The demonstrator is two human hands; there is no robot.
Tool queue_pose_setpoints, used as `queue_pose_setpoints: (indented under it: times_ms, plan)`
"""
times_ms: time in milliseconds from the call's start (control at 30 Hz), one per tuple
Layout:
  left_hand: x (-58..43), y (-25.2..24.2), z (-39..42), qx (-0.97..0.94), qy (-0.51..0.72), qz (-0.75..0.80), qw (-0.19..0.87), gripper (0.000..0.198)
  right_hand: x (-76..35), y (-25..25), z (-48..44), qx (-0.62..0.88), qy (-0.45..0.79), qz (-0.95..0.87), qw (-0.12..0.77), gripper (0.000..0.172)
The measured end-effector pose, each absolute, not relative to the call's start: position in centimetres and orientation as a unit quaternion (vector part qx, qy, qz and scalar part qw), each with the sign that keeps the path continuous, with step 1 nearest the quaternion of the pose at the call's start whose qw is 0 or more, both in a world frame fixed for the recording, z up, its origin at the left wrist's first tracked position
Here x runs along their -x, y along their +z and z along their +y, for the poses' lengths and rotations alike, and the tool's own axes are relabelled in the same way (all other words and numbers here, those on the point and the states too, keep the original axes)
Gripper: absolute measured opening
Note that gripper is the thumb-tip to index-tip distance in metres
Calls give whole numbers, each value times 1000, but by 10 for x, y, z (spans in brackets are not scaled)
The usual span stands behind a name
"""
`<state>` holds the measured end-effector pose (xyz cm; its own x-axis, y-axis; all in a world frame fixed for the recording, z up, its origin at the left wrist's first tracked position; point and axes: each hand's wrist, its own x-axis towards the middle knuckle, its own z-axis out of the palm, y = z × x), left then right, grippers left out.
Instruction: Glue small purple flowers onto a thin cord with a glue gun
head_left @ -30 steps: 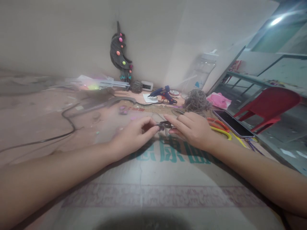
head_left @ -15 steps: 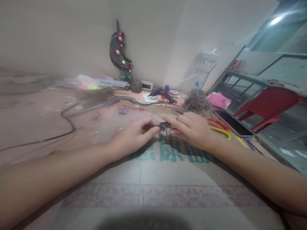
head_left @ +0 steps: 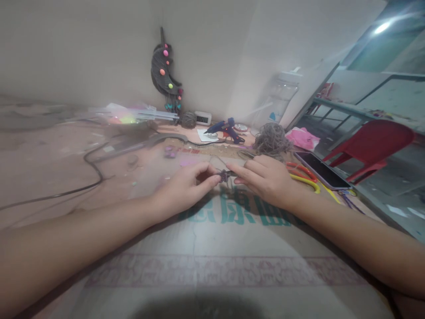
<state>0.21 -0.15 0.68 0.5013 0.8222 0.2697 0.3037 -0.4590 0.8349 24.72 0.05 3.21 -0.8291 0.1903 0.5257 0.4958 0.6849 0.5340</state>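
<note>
Just above the printed cardboard, my left hand [head_left: 195,179] pinches a small, dark purple-grey yarn piece [head_left: 224,176] between thumb and forefinger. My right hand [head_left: 265,179] comes in from the other side, its fingers closed round a slim dark tool [head_left: 233,173] whose tip meets the piece. The tool's exact kind is hidden by my fingers. A thin grey strand loops up behind the piece, near my right forefinger. Orange handles [head_left: 302,170] and a yellow handle [head_left: 308,182] show beyond my right wrist; whether they belong to the held tool I cannot tell.
Behind my hands lie a blue glue gun [head_left: 227,129], a tangle of grey yarn [head_left: 272,139] and a small digital clock [head_left: 202,118]. A phone [head_left: 322,170] rests near the right table edge. A clear bottle [head_left: 280,97] stands by the wall. A black cable [head_left: 96,168] crosses the left side.
The small yarn piece has turned slightly between my fingers, and the dark tool's tip has shifted a little against it. Both hands stay in nearly the same place.
</note>
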Motion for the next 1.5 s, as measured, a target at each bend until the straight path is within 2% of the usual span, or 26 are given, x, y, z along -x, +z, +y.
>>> queue_pose_setpoints:
  times_ms: [167,367,467,567,633,733,833,933,1100,1200,1400,1500]
  plan:
    - [-2,4,2,-761,352,371,401,26,-249,30,3,211,-342,-882,245,40]
    - [-3,7,1,-735,372,388,414,24,-254,23,11,330,-300,-854,267,42]
    - [-3,4,1,-721,374,376,447,25,-256,15,19,417,-231,-849,231,41]
    - [-2,0,3,-732,376,374,427,25,-259,8,26,471,-154,-852,170,44]
    - [-1,-1,4,-742,373,373,413,26,-258,9,27,478,-132,-853,163,43]
    - [-2,0,3,-747,367,369,413,25,-250,21,17,463,-73,-853,231,32]
    - [-3,5,0,-755,360,373,402,23,-234,36,-3,477,88,-823,297,26]
    - [-3,9,-2,-765,362,371,382,23,-218,42,-18,476,200,-791,327,21]
    - [-2,6,0,-779,350,366,369,26,-209,28,-18,475,290,-746,366,20]
    - [-2,4,1,-780,346,356,381,24,-210,20,-14,476,299,-741,367,20]
    - [-3,5,0,-767,355,369,387,30,-208,22,-18,481,238,-772,339,15]
    - [-2,8,-2,-769,351,380,376,25,-206,23,-21,478,210,-788,326,14]
